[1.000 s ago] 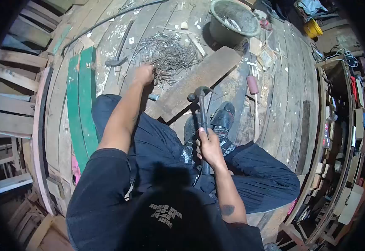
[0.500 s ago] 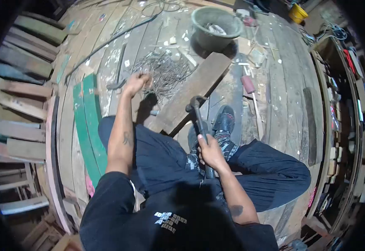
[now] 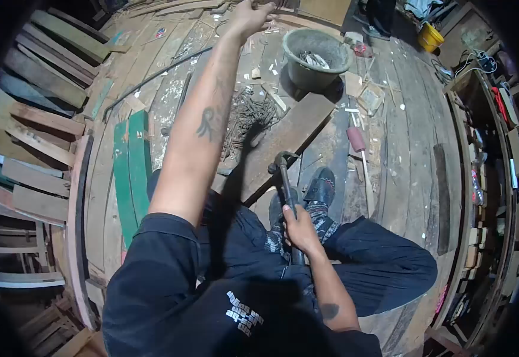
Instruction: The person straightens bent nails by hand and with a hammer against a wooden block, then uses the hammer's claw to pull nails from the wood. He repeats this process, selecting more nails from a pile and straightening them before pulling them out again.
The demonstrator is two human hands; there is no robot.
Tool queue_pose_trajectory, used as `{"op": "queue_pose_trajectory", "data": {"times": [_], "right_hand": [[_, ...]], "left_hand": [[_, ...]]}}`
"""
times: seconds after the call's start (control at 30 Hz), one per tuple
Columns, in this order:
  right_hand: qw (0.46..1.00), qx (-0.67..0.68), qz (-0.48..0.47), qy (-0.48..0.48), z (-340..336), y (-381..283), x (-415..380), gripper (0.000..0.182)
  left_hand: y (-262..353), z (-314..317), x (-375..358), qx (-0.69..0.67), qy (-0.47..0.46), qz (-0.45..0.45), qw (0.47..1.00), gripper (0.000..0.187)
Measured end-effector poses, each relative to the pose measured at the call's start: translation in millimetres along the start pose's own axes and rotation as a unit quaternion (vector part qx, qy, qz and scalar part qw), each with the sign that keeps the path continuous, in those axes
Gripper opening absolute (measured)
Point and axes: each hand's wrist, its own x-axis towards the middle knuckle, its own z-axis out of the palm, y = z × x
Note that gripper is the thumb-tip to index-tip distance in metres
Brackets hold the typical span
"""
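Observation:
My left hand (image 3: 250,19) is stretched far forward at the top of the view, its fingers apart and nothing seen in them. My right hand (image 3: 301,228) is wrapped round the handle of a hammer (image 3: 285,172), whose head is up near a thick wooden plank (image 3: 295,134). A pile of nails (image 3: 249,116) lies on the floor left of the plank, partly hidden behind my left forearm. Beyond the plank stands a grey bucket (image 3: 315,74) with some pale things inside.
Green boards (image 3: 131,172) lie on the left, beside stacked planks (image 3: 45,122). A mallet with a pink head (image 3: 356,139) rests right of my feet. Shelves (image 3: 485,196) line the right side. A yellow bucket (image 3: 430,37) and another person's feet (image 3: 376,31) are at the back.
My left hand has moved from beside the nail pile forward and up, past the pile. The right hand still holds the hammer in nearly the same place. The view has shifted slightly.

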Motion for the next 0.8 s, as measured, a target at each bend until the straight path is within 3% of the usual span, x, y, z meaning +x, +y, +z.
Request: {"op": "queue_pose_trajectory", "data": {"times": [0.03, 0.07, 0.1, 0.17, 0.23, 0.27, 0.3, 0.33, 0.37, 0.43, 0.5, 0.63, 0.7, 0.8], "right_hand": [[1.0, 0.011, -0.005, -0.002, 0, 3, 0, 0.033], [1.0, 0.008, -0.026, 0.001, 1, 10, 2, 0.033], [0.989, -0.063, -0.126, 0.039, 5, 53, 25, 0.033], [0.987, -0.083, -0.132, 0.044, 3, 50, 22, 0.034], [0.988, -0.095, -0.114, 0.053, 0, 27, 11, 0.035], [0.991, -0.102, -0.072, 0.038, -3, 11, 4, 0.038], [0.993, -0.109, -0.03, 0.022, -3, 4, 1, 0.044], [0.995, -0.092, -0.033, 0.015, -2, 6, 2, 0.044], [0.995, -0.095, -0.03, 0.014, -1, 7, 3, 0.044], [0.992, -0.121, -0.03, 0.028, 0, 9, 5, 0.044], [0.99, -0.132, -0.035, 0.033, 2, 3, 3, 0.043], [0.985, -0.148, -0.078, 0.051, 6, -5, 2, 0.04], [0.983, -0.165, -0.068, 0.044, 6, -3, 5, 0.037], [0.981, -0.167, -0.083, 0.058, 9, 4, 7, 0.036]], "left_hand": [[-14, -6, -10, 0.008, -0.006, -0.005, 1.0, 0.063], [-35, -14, -30, 0.034, -0.047, -0.005, 0.998, 0.049], [-64, -23, -48, 0.059, -0.086, -0.006, 0.995, 0.039], [-141, -47, -78, 0.235, -0.157, -0.104, 0.954, 0.038], [-200, -73, -126, 0.306, -0.207, -0.112, 0.922, 0.04], [-233, -83, -155, 0.266, -0.195, -0.146, 0.933, 0.042], [-285, -93, -173, 0.305, -0.212, -0.191, 0.909, 0.046], [-252, -101, -197, 0.355, -0.219, -0.222, 0.881, 0.05], [-317, -108, -215, 0.352, -0.223, -0.251, 0.874, 0.051], [-309, -115, -252, 0.395, -0.222, -0.287, 0.844, 0.054], [-319, -107, -267, 0.43, -0.192, -0.277, 0.837, 0.035], [-276, -72, -250, 0.347, -0.176, -0.292, 0.874, 0.037], [-242, -50, -244, 0.356, -0.189, -0.23, 0.886, 0.036], [-253, -20, -259, 0.395, -0.185, -0.113, 0.893, 0.035]]}}
